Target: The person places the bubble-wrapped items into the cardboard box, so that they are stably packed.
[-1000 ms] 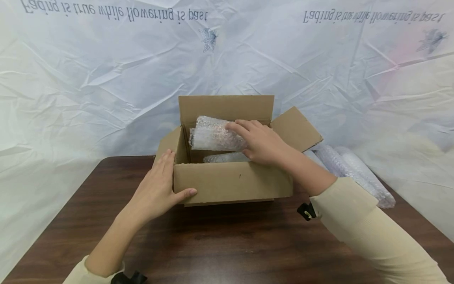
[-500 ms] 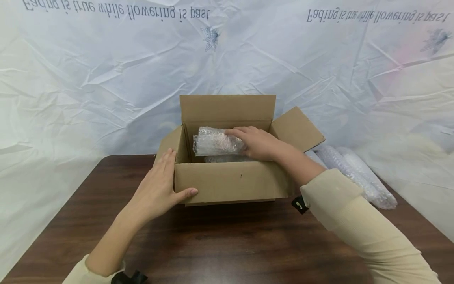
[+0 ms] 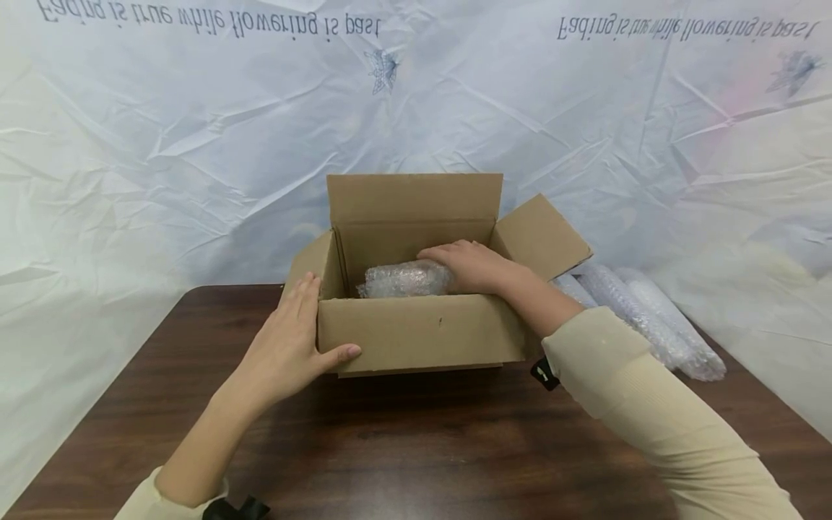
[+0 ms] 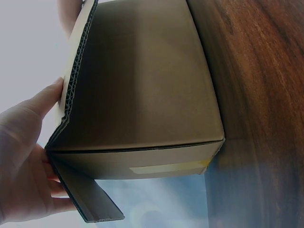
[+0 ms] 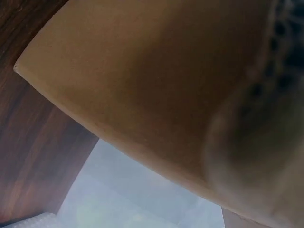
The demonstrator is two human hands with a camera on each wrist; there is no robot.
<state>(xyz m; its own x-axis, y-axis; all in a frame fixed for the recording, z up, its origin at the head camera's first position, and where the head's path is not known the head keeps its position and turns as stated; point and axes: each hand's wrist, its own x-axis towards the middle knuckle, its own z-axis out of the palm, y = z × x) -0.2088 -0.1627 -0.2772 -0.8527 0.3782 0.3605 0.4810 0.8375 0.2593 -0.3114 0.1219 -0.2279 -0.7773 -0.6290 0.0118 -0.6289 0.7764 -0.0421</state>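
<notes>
An open cardboard box (image 3: 422,332) stands on the table with its flaps spread outward. My left hand (image 3: 286,347) rests at the box's near left corner. Its thumb lies on the front flap and its straight fingers lie along the left flap; the left wrist view shows this hand (image 4: 28,161) from below. My right hand (image 3: 477,267) reaches into the box and holds the right end of a bubble-wrapped bundle (image 3: 406,279). Its fingertips are hidden by the bundle. In the right wrist view the front flap (image 5: 118,71) fills most of the frame, and the right hand cannot be made out.
Several bubble-wrapped rolls (image 3: 650,318) lie on the dark wooden table (image 3: 416,440) to the right of the box. A white printed sheet (image 3: 227,144) hangs behind the table. The right flap (image 3: 546,235) sticks out near my right forearm.
My right hand has lowered the bubble-wrapped bundle deeper into the box, so the front flap hides its lower part. My left hand has stayed at the corner.
</notes>
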